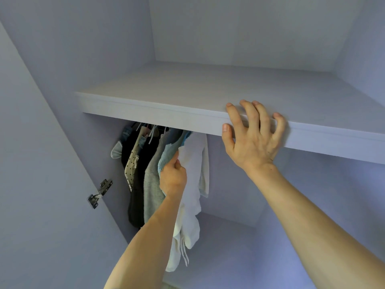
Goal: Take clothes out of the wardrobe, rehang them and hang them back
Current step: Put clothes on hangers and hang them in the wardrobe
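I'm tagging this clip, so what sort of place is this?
Inside an open wardrobe, probably in a home: clothes hang in a row under a shelf, and a door hinge shows at the left.

One left hand and one right hand are seen, along with one shelf and one metal hinge; perhaps seven hanging garments are counted, being bunched too tightly for certainty

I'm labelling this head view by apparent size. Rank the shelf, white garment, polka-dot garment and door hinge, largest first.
1. shelf
2. white garment
3. polka-dot garment, partly hidden by its neighbours, so judged on its visible part
4. door hinge
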Available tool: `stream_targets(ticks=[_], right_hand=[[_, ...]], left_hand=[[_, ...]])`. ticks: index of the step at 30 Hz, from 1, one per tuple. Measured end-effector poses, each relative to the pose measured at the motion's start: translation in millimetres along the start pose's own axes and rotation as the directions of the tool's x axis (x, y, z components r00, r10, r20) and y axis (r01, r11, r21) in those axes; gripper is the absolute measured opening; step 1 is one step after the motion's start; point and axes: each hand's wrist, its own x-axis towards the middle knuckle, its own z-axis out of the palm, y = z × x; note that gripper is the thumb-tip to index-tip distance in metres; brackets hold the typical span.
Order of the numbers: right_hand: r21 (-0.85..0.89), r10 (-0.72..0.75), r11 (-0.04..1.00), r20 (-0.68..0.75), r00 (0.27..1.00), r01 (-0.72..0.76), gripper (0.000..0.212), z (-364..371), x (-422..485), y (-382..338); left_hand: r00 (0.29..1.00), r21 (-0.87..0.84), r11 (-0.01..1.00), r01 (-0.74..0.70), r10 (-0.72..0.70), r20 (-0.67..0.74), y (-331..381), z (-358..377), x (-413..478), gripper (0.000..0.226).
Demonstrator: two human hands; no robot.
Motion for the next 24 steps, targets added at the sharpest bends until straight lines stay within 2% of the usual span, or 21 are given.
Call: stream_targets(ticks=[5, 8, 11, 14, 19, 24], right_hand=[[0.002, 0.006, 1.0, 0.008, 1.0, -0.006, 0.036, 0.3, -0.4, -3.3], [-0.006, 0.003, 1.0, 0.002, 1.0, -0.003, 0.036, 3.3, -1.3, -2.3], [-0.014, 0.007, 1.0, 0.012, 1.0, -0.007, 0.036, 4.9, -1.6, 0.7], [-0.001, 0.014, 1.0, 0.037, 0.999, -0.014, 0.037, 3.8, -4.9, 1.0], [0.034, 0.042, 0.998, 0.114, 0.993, -0.046, 0.037, 4.9, 0.5, 2.5], [0.108, 0.059, 0.99, 0.301, 0.952, -0.095, 0.04, -13.1, 6.2, 3.4]], left_hand=[[0.994, -0.095, 0.992, 0.085, -0.091, -0.059, -3.0, -11.3, 22.3, 0.04], [0.999, -0.02, 0.999, 0.039, -0.04, -0.032, -2.5, -14.5, 23.6, 0.044], [0.994, 0.1, 0.994, -0.036, 0.025, 0.11, -4.2, -15.4, 15.6, 0.052], [0.961, 0.181, 0.981, -0.069, 0.016, 0.277, -9.5, -28.1, 7.1, 0.066], [0.913, 0.309, 0.935, -0.175, 0.037, 0.406, -15.9, -67.9, 2.4, 0.071], [0.865, 0.329, 0.912, -0.245, 0.052, 0.499, -25.8, -126.4, -21.8, 0.067]])
